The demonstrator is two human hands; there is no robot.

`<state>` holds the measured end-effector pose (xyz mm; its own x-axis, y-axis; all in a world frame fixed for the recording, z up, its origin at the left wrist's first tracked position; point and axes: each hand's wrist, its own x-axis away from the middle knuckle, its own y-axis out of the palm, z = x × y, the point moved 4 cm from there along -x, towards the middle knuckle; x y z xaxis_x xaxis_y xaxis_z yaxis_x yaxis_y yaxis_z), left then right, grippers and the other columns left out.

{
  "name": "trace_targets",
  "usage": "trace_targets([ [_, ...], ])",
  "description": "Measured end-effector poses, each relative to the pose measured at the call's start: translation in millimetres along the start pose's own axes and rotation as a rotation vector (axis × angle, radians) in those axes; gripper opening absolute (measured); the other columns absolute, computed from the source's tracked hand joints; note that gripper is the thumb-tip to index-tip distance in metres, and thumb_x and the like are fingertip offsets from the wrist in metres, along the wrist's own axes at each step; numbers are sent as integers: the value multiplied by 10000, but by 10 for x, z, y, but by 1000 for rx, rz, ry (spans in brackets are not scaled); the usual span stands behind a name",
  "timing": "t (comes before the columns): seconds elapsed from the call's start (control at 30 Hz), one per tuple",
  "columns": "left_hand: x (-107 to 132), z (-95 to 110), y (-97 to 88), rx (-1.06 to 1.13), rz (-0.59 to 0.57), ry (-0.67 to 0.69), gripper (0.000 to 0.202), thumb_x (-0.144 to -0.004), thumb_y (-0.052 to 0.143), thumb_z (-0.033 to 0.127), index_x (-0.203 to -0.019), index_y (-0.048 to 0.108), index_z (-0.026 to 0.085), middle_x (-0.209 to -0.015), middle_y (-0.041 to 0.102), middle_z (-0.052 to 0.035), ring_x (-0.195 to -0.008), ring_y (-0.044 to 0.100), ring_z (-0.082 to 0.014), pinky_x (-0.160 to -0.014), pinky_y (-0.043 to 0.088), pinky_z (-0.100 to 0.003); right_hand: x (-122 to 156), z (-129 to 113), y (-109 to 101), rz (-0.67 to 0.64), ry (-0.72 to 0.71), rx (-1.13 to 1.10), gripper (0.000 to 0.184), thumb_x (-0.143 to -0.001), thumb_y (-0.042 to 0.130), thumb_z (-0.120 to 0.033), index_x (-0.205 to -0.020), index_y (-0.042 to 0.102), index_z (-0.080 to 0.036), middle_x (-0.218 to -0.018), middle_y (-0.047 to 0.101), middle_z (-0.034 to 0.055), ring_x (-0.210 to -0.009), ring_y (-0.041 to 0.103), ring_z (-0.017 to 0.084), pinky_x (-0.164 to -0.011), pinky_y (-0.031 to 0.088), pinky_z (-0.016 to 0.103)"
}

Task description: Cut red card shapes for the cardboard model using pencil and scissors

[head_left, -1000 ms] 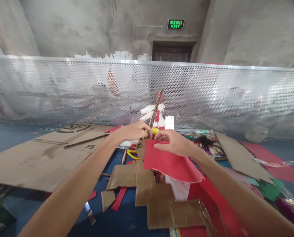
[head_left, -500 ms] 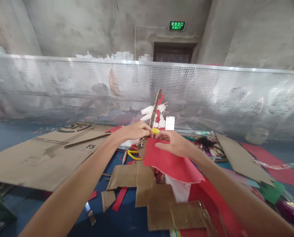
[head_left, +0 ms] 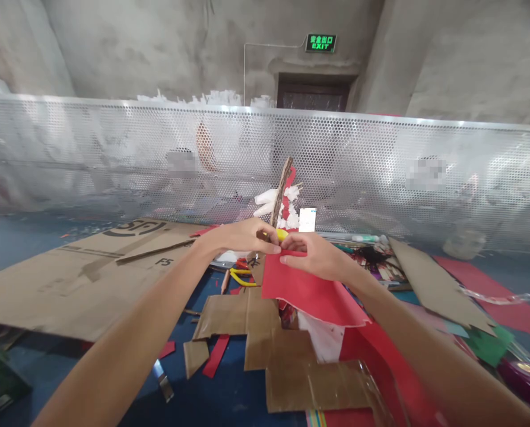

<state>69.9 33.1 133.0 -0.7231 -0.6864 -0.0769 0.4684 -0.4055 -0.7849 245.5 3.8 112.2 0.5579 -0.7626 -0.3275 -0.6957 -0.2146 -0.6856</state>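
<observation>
Since the earlier frame, in the head view, the left hand [head_left: 247, 235] shifts slightly, so that its thumb now shows at the top left corner of the red sheet [head_left: 298, 283]; the right hand [head_left: 317, 256] stays almost in place. The left hand's grip is narrow, thumb and fingers drawn together at that corner, but I cannot tell whether the sheet is pinched between them. The right hand's grip holds the sheet by its upper edge, thumb on the front face and fingers curled behind. The red sheet hangs tilted below both hands, its torn-looking lower edge above a piece of brown cardboard [head_left: 229, 315] on the blue table [head_left: 131, 409].

Just beyond the hands, a rough brown strip [head_left: 281, 193] leans upright, with white rolls [head_left: 265, 197] to its left and crumpled white paper [head_left: 292, 222] to its right. Left of the red sheet lie yellow handles [head_left: 242, 280] and a pencil [head_left: 225, 282]. A large cardboard sheet [head_left: 86, 284] covers the table's left side. A perforated metal screen [head_left: 229, 151] crosses behind everything, below a green exit sign [head_left: 321, 43].
</observation>
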Motion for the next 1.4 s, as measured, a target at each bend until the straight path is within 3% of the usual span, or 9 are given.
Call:
trace_targets([
  [0.57,1,-31,-29,68,30,-26,203,-801,729,394,-865,739,202,-880,685,-17,-825,572,-173,-770,404,-303,13,-9,4,-1,-2,-60,183,-818,725,-258,-987,670,-212,-1050,752,46,-1022,700,220,-918,509,362],
  [0.93,46,50,-12,117,-60,67,284,-742,793,413,-904,683,207,-942,652,-24,-848,582,-185,-761,416,-310,10,23,-12,8,-24,-28,187,-819,720,-282,-978,651,-209,-913,732,17,-871,689,189,-823,501,323],
  [1.17,63,80,-22,72,-70,51,257,-811,736,432,-869,660,194,-913,629,-29,-847,566,-181,-774,414,-315,26,-37,-24,-3,-33,-48,180,-814,725,-275,-961,641,-216,-963,739,28,-916,686,202,-851,499,341],
  [1.4,63,70,-26,57,-80,34,229,-804,733,405,-828,679,184,-848,624,-18,-802,561,-175,-760,412,-310,38,-76,12,-20,-10,-70,135,-820,704,-251,-926,628,-219,-879,727,11,-830,678,186,-794,501,334],
])
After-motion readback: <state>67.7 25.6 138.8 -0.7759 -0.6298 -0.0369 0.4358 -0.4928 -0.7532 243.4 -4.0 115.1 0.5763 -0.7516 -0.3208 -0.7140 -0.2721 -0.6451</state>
